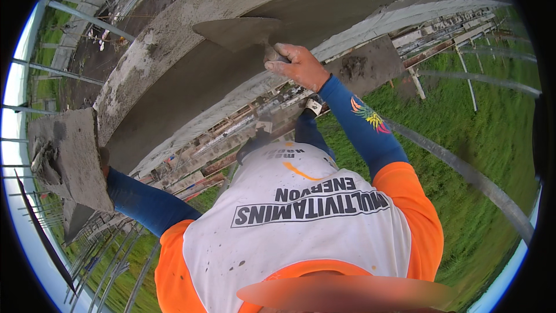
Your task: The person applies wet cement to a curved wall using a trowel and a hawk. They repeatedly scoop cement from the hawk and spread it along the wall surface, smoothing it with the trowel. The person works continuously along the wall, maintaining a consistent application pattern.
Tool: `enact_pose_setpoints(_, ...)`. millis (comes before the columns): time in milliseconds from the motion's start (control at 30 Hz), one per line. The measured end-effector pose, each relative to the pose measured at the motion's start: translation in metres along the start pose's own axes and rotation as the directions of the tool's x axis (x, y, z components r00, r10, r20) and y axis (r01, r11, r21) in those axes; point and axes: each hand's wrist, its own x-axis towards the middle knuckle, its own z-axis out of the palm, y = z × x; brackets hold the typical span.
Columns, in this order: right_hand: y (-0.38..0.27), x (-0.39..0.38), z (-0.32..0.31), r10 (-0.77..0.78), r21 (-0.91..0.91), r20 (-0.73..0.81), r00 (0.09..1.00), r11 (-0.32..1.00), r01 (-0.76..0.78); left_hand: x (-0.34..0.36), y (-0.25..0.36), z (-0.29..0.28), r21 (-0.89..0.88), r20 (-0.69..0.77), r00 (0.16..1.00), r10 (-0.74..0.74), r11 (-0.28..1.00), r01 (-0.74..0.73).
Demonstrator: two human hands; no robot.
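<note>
My right hand is closed round the handle of a pointed trowel. The trowel's grey blade lies against the upper part of a curved concrete beam, whose side face is coated in smooth, darker wet mortar. Off to the left, my left hand bears a square mortar board beside the beam's end; the board hides nearly all of its fingers. A small heap of wet mortar sits on the board's outer side. Below the board shows a grey pointed sheet, partly covered.
Scaffold planks run beneath the beam, with my shoe on that level. A mortar-stained board lies right of my right hand. A metal pipe curves past my right side above grass. Metal bars stand at the far left.
</note>
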Motion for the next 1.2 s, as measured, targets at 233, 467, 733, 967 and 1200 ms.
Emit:
enact_pose_setpoints(233,0.049,-0.036,-0.019,0.262,0.268,-0.162,0.951,0.940,-0.213,0.006,0.026,0.017,0.323,0.058,0.997,0.055,0.944,-0.071)
enact_pose_setpoints(467,0.044,-0.057,0.004,0.163,0.162,-0.022,0.986,0.974,-0.157,0.017,0.043,0.044,0.432,0.079,0.984,0.162,0.884,-0.180)
enact_pose_setpoints(733,0.021,-0.014,0.027,0.192,0.445,0.219,0.957,0.853,-0.273,0.014,0.047,0.048,0.370,0.076,0.991,0.112,0.919,-0.133)
enact_pose_setpoints(967,0.052,0.015,0.075,0.163,0.241,0.370,0.915,0.934,-0.264,0.013,0.041,0.048,0.181,0.053,0.998,-0.027,0.983,0.017)
enact_pose_setpoints(1200,0.058,-0.004,0.086,0.031,-0.238,0.007,0.999,0.971,-0.029,0.008,0.048,0.045,0.299,0.044,0.998,0.034,0.953,-0.046)
